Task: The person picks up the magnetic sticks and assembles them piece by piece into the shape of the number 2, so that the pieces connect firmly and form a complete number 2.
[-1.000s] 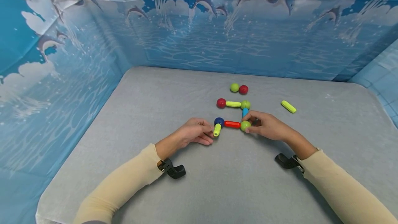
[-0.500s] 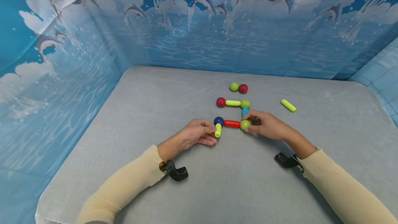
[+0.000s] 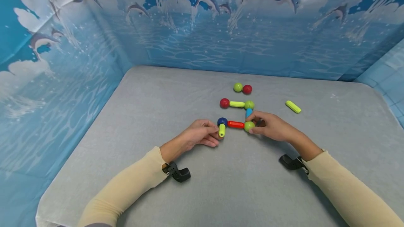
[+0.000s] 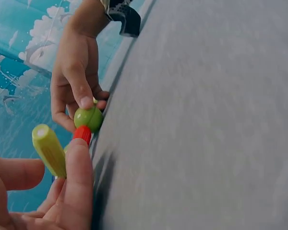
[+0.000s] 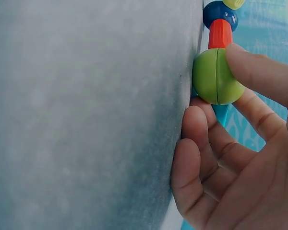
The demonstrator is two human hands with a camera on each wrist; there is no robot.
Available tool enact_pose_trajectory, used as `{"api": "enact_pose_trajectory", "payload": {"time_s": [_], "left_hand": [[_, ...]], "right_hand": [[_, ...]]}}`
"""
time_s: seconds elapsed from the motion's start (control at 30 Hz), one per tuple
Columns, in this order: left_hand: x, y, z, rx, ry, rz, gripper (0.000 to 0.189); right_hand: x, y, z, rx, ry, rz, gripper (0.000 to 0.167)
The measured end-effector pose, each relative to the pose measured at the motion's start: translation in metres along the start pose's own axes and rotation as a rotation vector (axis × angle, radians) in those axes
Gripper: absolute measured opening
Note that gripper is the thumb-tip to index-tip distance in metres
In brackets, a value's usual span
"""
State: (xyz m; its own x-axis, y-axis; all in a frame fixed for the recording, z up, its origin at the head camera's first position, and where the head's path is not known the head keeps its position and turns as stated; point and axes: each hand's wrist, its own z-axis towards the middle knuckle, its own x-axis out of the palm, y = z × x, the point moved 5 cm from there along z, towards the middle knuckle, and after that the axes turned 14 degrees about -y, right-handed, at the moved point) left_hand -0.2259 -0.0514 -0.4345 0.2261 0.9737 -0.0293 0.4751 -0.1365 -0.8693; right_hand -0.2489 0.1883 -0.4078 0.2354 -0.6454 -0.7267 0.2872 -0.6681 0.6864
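Note:
Ball-and-stick building pieces form a chain on the grey table. My right hand [image 3: 269, 126] pinches its green ball [image 5: 213, 76] between thumb and fingers. From that ball a red stick [image 3: 236, 124] runs left to a dark blue ball [image 3: 222, 122]. A yellow-green stick [image 4: 49, 148] sticks up at a slant from the blue ball. Around this stick is my left hand [image 3: 201, 134], thumb on one side and fingers on the other, with a small gap by the thumb in the left wrist view. A blue stick [image 3: 249, 112], partly hidden by my right fingers, leads back to another green ball [image 3: 249, 104].
A yellow-green stick [image 3: 237, 104] joins that back green ball to a red ball [image 3: 224, 103]. Farther back, a green ball [image 3: 238, 87] and a red ball [image 3: 247, 89] sit touching. A loose yellow-green stick [image 3: 293, 107] lies at the right. A dolphin-print curtain [image 3: 202, 38] borders the table [image 3: 157, 94].
The yellow-green stick on the blue ball has swung from slanting left to nearly straight toward me in the head view. My left hand has shifted slightly right; my right hand holds still.

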Motion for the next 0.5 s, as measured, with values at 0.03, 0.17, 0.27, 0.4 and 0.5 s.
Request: {"api": "enact_pose_trajectory", "payload": {"time_s": [0.03,0.17,0.27,0.4,0.5], "left_hand": [[-0.002,-0.001,0.001,0.018,-0.008,0.026,0.02],[-0.012,-0.012,0.007,0.177,-0.078,0.2,0.015],[-0.019,-0.026,0.012,0.348,-0.137,0.386,0.013],[-0.022,-0.041,0.02,0.53,-0.133,0.582,0.017],[-0.02,-0.047,0.026,0.604,-0.072,0.665,0.023]], "right_hand": [[0.0,0.0,0.0,0.001,0.003,0.002,0.025],[-0.001,0.0,0.002,0.002,0.009,0.002,0.025],[-0.002,0.0,0.002,0.001,0.009,0.001,0.025],[-0.003,0.0,0.002,-0.002,0.011,0.002,0.025],[-0.004,0.0,0.002,-0.005,0.012,0.002,0.025]]}}
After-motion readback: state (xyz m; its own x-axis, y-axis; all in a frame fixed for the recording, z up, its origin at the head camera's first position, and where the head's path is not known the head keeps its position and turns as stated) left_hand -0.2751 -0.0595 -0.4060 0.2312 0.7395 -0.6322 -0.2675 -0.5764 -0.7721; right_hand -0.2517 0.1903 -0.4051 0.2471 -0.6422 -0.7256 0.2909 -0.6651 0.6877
